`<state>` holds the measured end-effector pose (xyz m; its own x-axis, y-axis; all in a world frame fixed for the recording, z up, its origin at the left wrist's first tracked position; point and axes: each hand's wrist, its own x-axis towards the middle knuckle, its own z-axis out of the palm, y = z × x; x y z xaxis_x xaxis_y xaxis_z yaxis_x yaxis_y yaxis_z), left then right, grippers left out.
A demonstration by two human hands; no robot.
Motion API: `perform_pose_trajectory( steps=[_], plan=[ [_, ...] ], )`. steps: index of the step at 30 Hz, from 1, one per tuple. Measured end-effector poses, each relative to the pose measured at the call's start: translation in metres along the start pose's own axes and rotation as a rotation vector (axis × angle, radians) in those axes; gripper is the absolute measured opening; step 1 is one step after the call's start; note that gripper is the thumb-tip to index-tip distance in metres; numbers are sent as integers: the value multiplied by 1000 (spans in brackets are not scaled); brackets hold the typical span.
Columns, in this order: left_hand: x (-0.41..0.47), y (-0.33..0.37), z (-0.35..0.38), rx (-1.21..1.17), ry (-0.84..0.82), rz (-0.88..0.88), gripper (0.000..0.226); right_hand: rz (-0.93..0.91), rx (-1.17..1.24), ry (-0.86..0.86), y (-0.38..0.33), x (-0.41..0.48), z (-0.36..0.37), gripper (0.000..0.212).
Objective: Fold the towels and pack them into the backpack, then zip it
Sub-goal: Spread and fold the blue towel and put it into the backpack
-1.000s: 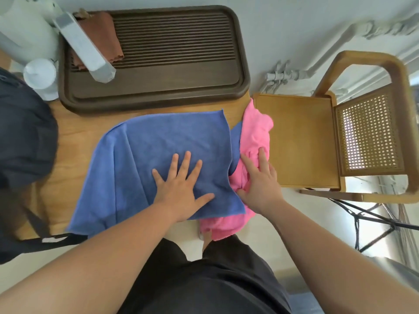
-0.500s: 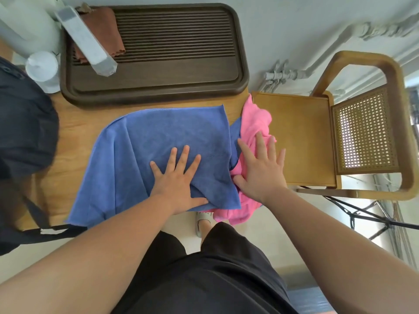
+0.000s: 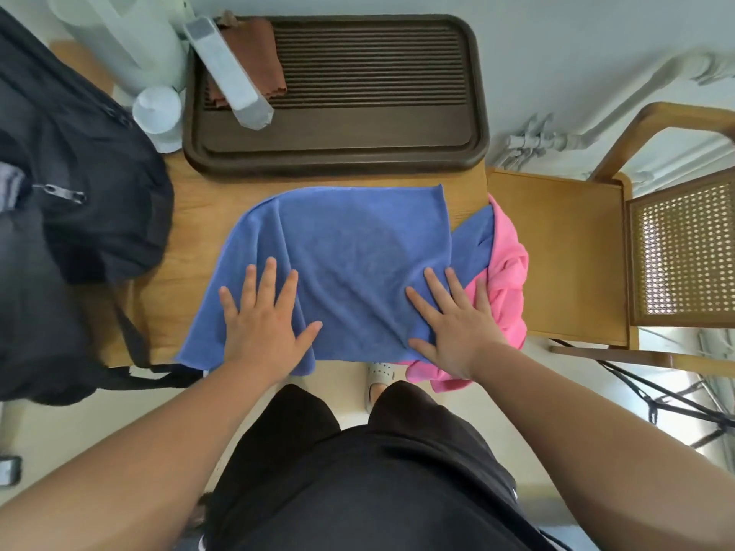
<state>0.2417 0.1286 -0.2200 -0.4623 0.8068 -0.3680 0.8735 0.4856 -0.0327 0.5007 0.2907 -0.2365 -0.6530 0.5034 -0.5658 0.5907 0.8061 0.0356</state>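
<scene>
A blue towel (image 3: 350,248) lies spread over the wooden table (image 3: 191,216), its near edge hanging off the front. My left hand (image 3: 264,324) rests flat on its near left part, fingers spread. Flat on the towel's near right corner lies my right hand (image 3: 453,324), its outer fingers over the pink towel (image 3: 511,280), which is bunched at the table's right edge, partly under the blue one. A black backpack (image 3: 71,200) sits at the left, a zipper pull showing on its front.
A dark slatted wooden tray (image 3: 338,149) stands behind the towel, holding a brown cloth (image 3: 254,53) and a grey bar-shaped object (image 3: 228,71). White containers (image 3: 157,113) stand at the back left. A wooden chair (image 3: 564,252) with a cane back stands right of the table.
My left hand slid left across the blue towel. My right hand moved from the pink towel onto the blue towel's right corner. The camera view shifted slightly.
</scene>
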Motion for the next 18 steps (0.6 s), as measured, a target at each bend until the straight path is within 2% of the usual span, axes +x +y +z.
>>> perform_pose_trajectory(
  steps=[1,3,4,5,7,8,10,12,15,18],
  plan=[
    [-3,-11,-1,-27,21,-40,90,0,17,43,-2,0,-3,81],
    [-9,-29,0,-66,14,-130,88,117,139,272,-11,-2,-10,75],
    [-11,-37,2,-76,-5,-169,88,288,240,394,-15,-2,-13,73],
    [-12,-42,3,-92,-19,-200,88,516,367,430,-17,-3,-18,75],
    [-14,-46,4,-161,-34,-257,90,935,699,285,-10,-2,-20,86],
    [-13,-46,3,-209,-40,-290,91,1041,847,194,-6,-1,-20,89],
    [-9,-45,2,-304,-42,-348,93,1030,969,116,1,3,-19,84],
    [-4,-41,1,-338,-47,-358,94,945,908,129,2,9,-21,75],
    [2,-34,-2,-313,-52,-313,93,826,821,230,1,15,-30,78],
    [9,-27,-5,-290,-64,-277,92,625,772,345,-4,17,-34,79]
  ],
)
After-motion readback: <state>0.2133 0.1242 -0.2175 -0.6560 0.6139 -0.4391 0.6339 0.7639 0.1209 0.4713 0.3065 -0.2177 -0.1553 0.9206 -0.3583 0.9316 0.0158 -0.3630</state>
